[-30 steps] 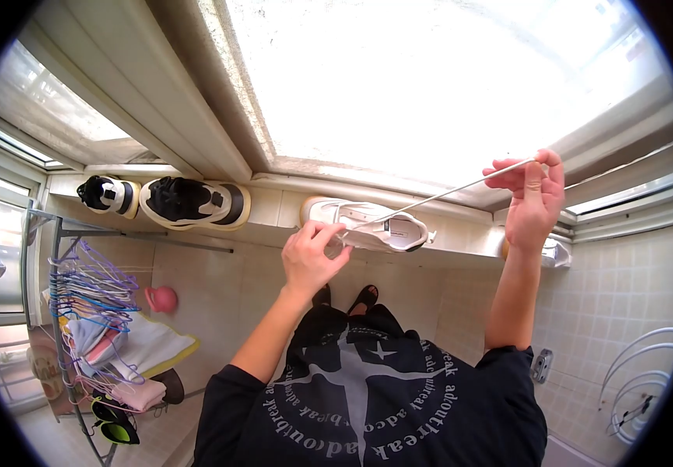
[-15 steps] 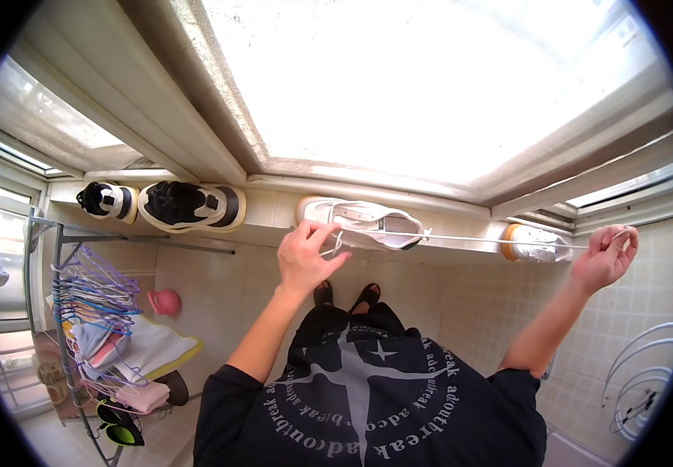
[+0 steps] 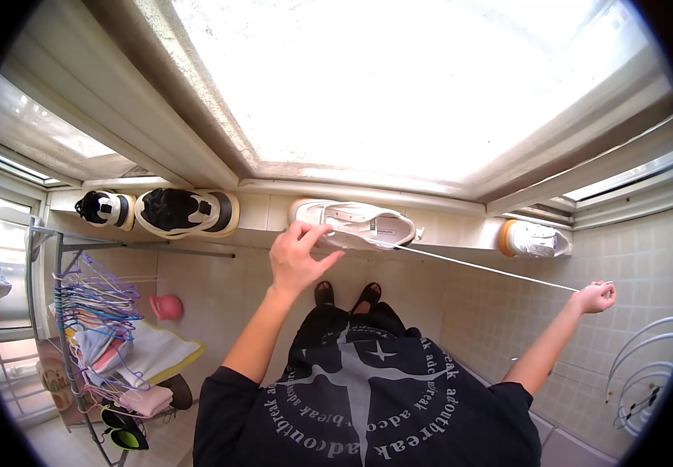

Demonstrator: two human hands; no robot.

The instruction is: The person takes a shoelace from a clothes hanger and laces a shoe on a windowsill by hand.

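A white sneaker (image 3: 356, 222) lies on the tiled sill, its opening facing up. My left hand (image 3: 291, 257) grips the near side around the toe and lacing, with the fingertips on the upper and the thumb stretched out below; the underside of the grip is hidden. Far to the right, my right hand (image 3: 595, 297) is closed on the end of a white shoelace (image 3: 484, 268). The lace runs taut and slanting down from the sneaker to that fist. The other white sneaker (image 3: 533, 239), with a tan sole, stands farther right on the sill.
Two black-and-white shoes (image 3: 189, 213) stand on the sill at the left. A metal drying rack (image 3: 59, 272) carries several hangers (image 3: 99, 300) and cloths. Beyond are a pink object (image 3: 167, 307) on the floor and white looped hangers (image 3: 648, 373) at right.
My right hand has moved down and slightly right, drawing the lace lower and away from the sneaker. My left hand shifted slightly left, and the loose lace near it is gone from view.
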